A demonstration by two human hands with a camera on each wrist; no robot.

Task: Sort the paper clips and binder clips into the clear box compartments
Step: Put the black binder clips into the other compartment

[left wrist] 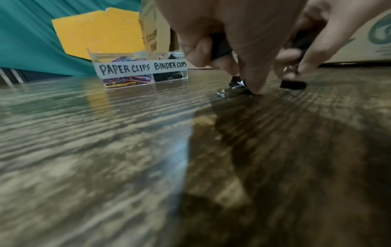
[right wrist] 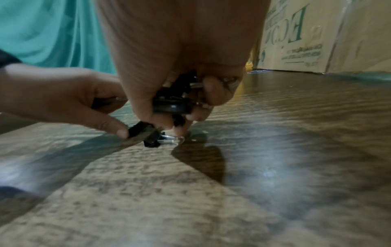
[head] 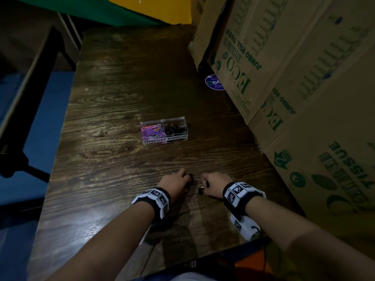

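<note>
On the table's near edge: a few black binder clips (right wrist: 151, 136) lie loose on the wood, between the two hands.
Left hand: the left hand (head: 175, 182) is curled over, already holding one black clip against the palm while a fingertip (left wrist: 257, 86) presses down at a clip with silver handles on the table (left wrist: 233, 90).
Right hand: the right hand (right wrist: 180, 66) is closed round a small bunch of black clips, with silver wire handles poking out between the fingers, and its fingertips (right wrist: 180, 132) reach for another one on the surface.
Clear box: the clear box (head: 185, 118) sits farther out on the table, well apart from both hands; coloured paper clips (head: 152, 130) fill the compartment labelled PAPER CLIPS, black clips (head: 175, 127) the one labelled BINDER CLIPS.
Progress: I would say the sorting is nearly finished, with only binder clips left to gather.
Doing it well: pinch each clip by its black body, not the slippery handles; both hands look full, so carrying them over now seems wiser than grabbing more.
Risk: a clip may slip from a crowded palm.
Surroundings: cardboard cartons (head: 304, 78) crowd the right side of the table (head: 121, 78).
</note>
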